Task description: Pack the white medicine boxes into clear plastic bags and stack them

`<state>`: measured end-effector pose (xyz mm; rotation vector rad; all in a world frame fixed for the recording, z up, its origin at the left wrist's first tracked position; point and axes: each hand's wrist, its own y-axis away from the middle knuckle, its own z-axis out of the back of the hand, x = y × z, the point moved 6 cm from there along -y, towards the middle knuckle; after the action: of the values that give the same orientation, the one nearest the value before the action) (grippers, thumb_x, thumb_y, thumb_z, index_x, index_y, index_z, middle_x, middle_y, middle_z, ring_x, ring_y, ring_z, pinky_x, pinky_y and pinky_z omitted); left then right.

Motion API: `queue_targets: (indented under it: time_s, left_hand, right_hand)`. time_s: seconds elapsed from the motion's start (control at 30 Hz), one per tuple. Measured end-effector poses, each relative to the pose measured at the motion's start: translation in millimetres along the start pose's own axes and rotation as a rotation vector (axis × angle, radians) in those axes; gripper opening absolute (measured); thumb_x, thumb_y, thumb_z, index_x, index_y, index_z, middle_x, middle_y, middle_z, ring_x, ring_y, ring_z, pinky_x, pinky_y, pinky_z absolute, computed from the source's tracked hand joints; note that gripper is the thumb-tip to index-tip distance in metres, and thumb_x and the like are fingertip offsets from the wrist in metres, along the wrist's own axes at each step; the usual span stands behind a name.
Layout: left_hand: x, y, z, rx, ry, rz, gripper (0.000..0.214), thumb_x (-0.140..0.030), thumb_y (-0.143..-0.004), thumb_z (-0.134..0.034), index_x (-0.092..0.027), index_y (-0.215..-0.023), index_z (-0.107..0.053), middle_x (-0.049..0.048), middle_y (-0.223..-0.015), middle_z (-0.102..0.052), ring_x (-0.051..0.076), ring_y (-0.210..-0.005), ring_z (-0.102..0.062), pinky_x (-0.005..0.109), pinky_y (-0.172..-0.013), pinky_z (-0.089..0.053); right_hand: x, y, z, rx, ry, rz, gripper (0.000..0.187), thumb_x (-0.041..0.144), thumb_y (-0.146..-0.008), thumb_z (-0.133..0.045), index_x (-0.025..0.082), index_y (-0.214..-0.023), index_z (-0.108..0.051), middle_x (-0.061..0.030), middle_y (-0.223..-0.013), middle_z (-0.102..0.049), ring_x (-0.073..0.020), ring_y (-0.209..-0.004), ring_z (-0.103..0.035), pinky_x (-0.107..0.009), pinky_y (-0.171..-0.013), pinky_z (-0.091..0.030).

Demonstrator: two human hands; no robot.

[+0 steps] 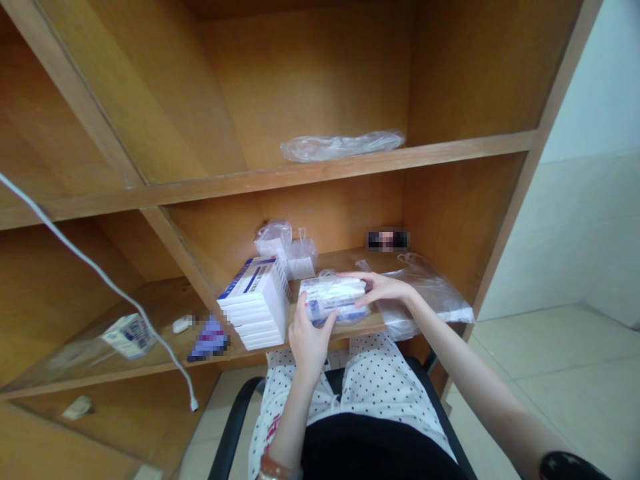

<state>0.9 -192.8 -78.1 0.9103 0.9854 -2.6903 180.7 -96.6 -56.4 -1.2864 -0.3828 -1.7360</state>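
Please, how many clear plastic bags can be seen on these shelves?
5 bags: one crumpled on the upper shelf, two at the lower shelf's back, one beside the right hand, one around the packet it and the left hand hold. More may hide behind the white box stack.

A honey-brown wooden shelving unit (310,73) with deep compartments rose beside a white painted wall (595,87) with a pale tiled lower band (565,233), above a beige square-tiled floor (565,380), with a black-armed chair (235,420) pulled up close
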Motion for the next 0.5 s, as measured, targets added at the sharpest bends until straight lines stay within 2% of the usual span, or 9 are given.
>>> queue_targets:
  time_s: [0.1, 0.2, 0.3, 0.5]
  left_hand:
    - [5.7, -12.6, 0.7, 0.078, 0.076, -0.018, 0.071, -0.05, -0.079, -0.061, -0.027, -0.14, -0.031, 0.011, -0.128, -0.057, 0.031, -0.116, -0.055, 0.043, -0.095, -0.044]
    - [13.1, -27.3, -3.7, 0.139, 0.245, -0.034, 0.072, -0.042, -0.078, -0.064, -0.027, -0.139, -0.03, 0.0099, -0.132, -0.053, 0.027, -0.119, -0.053, 0.041, -0.099, -0.042]
    - [20.3, -43.5, -12.1, 0.178, 0.375, -0.004, 0.067, -0.03, -0.076, -0.065, -0.025, -0.135, -0.034, 0.0093, -0.132, -0.052, 0.024, -0.119, -0.053, 0.041, -0.103, -0.039]
    - [23.8, -81.3, -30.9, 0.133, 0.483, 0.021, 0.053, -0.018, -0.075, -0.059, -0.021, -0.127, -0.044, 0.0102, -0.126, -0.056, 0.022, -0.117, -0.054, 0.039, -0.102, -0.04]
  right_hand:
    - [-3.0, -0.2, -3.9, -0.104, 0.07, 0.006, 0.091, 0.033, -0.063, -0.081, 0.03, -0.143, -0.036, -0.0063, -0.145, -0.041, -0.0255, -0.125, -0.046, -0.045, -0.107, -0.037]
    - [-0.1, -1.2, -6.7, -0.284, 0.193, 0.074, 0.083, 0.035, -0.064, -0.079, 0.027, -0.139, -0.044, -0.0074, -0.142, -0.045, -0.0258, -0.127, -0.045, -0.045, -0.109, -0.034]
    - [1.5, -3.2, -10.7, -0.43, 0.273, 0.098, 0.074, 0.035, -0.065, -0.078, 0.024, -0.133, -0.051, -0.0089, -0.134, -0.053, -0.0272, -0.122, -0.05, -0.047, -0.106, -0.036]
    - [-6.4, -5.4, -6.0, -0.749, 0.192, 0.043, 0.061, 0.041, -0.068, -0.074, 0.019, -0.122, -0.056, -0.0111, -0.122, -0.06, -0.0253, -0.111, -0.057, -0.041, -0.099, -0.042]
